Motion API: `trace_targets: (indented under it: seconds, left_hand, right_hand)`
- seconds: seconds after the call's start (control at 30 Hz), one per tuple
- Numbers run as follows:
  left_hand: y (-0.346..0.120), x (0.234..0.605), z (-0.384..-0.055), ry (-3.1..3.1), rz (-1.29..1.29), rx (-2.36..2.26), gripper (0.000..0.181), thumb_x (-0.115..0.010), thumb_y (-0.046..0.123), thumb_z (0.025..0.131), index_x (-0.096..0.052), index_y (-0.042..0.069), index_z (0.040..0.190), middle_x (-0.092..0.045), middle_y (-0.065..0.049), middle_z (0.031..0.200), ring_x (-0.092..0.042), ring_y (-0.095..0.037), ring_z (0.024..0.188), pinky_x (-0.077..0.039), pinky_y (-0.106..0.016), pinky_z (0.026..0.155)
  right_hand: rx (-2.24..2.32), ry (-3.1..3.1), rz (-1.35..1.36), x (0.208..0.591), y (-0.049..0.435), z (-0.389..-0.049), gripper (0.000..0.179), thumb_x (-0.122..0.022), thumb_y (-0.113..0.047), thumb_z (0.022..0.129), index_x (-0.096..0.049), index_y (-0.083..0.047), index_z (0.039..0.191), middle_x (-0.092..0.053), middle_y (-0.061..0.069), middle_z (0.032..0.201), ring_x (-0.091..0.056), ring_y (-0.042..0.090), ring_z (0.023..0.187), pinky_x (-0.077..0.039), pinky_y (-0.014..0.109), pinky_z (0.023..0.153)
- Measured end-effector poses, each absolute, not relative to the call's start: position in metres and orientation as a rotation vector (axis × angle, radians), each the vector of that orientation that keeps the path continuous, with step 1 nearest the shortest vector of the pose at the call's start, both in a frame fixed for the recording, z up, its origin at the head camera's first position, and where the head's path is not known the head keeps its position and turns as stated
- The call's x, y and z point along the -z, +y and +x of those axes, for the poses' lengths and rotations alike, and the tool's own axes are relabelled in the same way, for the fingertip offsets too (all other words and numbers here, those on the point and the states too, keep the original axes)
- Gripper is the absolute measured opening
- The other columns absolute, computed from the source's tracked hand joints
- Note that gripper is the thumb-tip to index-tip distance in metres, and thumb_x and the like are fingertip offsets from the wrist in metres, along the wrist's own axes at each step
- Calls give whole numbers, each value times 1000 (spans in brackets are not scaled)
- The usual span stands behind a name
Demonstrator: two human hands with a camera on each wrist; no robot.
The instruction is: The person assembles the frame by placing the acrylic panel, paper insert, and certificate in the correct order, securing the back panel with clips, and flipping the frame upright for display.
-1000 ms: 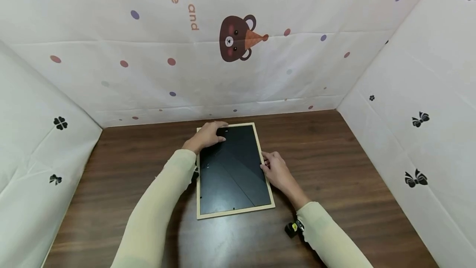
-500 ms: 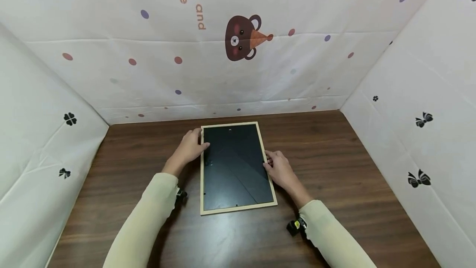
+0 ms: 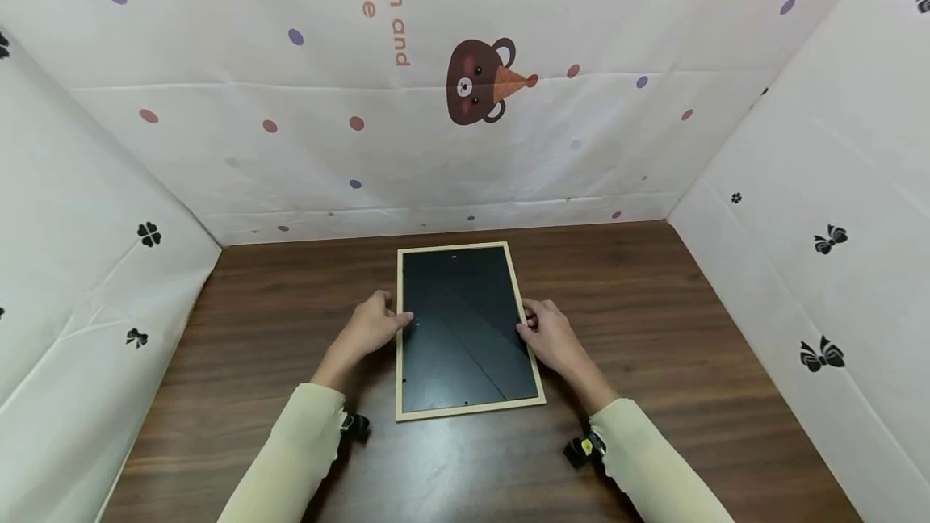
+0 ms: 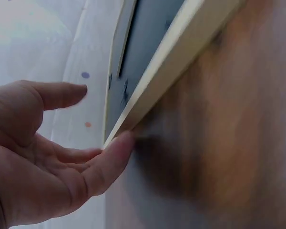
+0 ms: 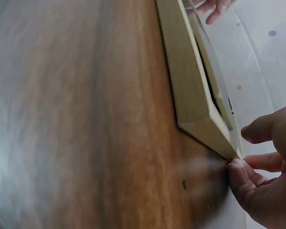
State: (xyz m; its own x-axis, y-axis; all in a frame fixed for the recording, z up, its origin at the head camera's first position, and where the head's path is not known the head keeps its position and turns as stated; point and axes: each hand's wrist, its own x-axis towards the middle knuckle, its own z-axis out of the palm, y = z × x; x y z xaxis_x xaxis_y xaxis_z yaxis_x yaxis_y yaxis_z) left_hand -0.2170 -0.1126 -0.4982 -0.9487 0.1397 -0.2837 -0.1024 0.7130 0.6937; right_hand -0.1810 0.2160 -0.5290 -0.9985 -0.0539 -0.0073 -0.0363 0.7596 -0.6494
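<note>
A picture frame (image 3: 465,345) lies back side up on the table, with a black backing board and a thin pale wooden border. My left hand (image 3: 370,325) is at its left side. Fingertips touch the wooden edge there, and the thumb stands apart above the backing, as the left wrist view shows (image 4: 52,152). On the opposite side, my right hand (image 3: 550,337) holds the right edge between curled fingers and thumb. The right wrist view shows the fingertips of that hand (image 5: 271,167) against a lower corner of the border. Small dark tabs sit along the backing's edges.
The dark wood-grain table (image 3: 291,289) meets a white printed cloth wall (image 3: 320,152) just behind the frame. More white cloth closes off the left and right sides. A small black camera is strapped under each wrist.
My left hand has slid from the frame's top left corner down along its left side. The right hand stays at the right edge. The view has shifted slightly.
</note>
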Motion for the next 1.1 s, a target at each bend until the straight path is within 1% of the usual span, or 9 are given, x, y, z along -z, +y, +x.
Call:
trace_targets:
  seconds: [0.13,0.4,0.47,0.6,0.7,0.8,0.87,0.97,1.1]
  left_hand:
    - [-104,504,-210,2560,-13,-1144,73,-67,29,100,-35,-10,152,-63,-8,83,-49,-14,60,-43,-29,58]
    - [-102,510,-204,2529,-99,-1284,63,-67,19,99,-42,-13,148,-70,-20,107,-62,-20,80,-50,-29,66]
    - [-103,511,-204,2506,-123,-1350,62,-67,17,99,-43,-13,147,-70,-17,101,-62,-18,77,-49,-29,64]
    - [-104,513,-203,2427,-169,-1483,59,-65,15,99,-43,-13,147,-61,-4,73,-52,-13,61,-43,-29,57]
    - [-105,514,-203,2375,-207,-1533,60,-64,15,100,-42,-12,149,-57,-2,66,-52,-14,58,-44,-29,57]
    - [-105,514,-204,2398,-217,-1513,58,-64,15,101,-44,-11,148,-66,-8,78,-61,-15,66,-50,-29,61]
    - [-105,513,-205,2431,-210,-1482,57,-63,16,101,-45,-12,147,-71,-15,94,-66,-17,73,-55,-31,64]
    - [-105,511,-206,2463,-209,-1434,54,-63,17,101,-49,-11,145,-71,-22,110,-71,-21,79,-60,-33,67]
    - [-106,508,-208,2464,-223,-1397,49,-65,16,100,-54,-10,141,-69,-24,114,-72,-23,78,-61,-35,68]
  right_hand:
    - [1065,2927,-60,529,217,-178,51,-73,-12,94,-58,4,140,-62,15,118,-62,23,100,-53,40,88]
    - [1080,2906,-35,530,215,-173,49,-71,-10,95,-59,4,140,-64,17,119,-64,24,101,-55,40,87]
    - [1096,2914,-37,530,215,-173,46,-70,-8,94,-61,5,138,-65,18,119,-65,25,101,-56,40,86]
    - [1104,2922,-26,531,214,-172,44,-68,-6,93,-63,5,136,-65,19,120,-66,25,101,-57,38,85]
    - [1081,2916,-20,531,213,-172,44,-67,-8,94,-63,4,136,-66,18,122,-66,24,102,-56,38,86]
    - [1061,2917,-27,530,214,-173,44,-66,-9,94,-63,4,136,-66,18,122,-66,24,103,-56,38,86]
    - [1062,2922,-32,528,214,-174,44,-67,-9,94,-63,3,136,-66,18,121,-66,24,103,-56,39,86]
    - [1054,2922,-48,526,214,-172,47,-68,-12,96,-60,2,140,-63,19,124,-65,27,105,-56,42,88]
    - [998,2954,-111,524,212,-163,52,-71,-18,96,-56,0,143,-55,21,134,-57,34,120,-52,50,97]
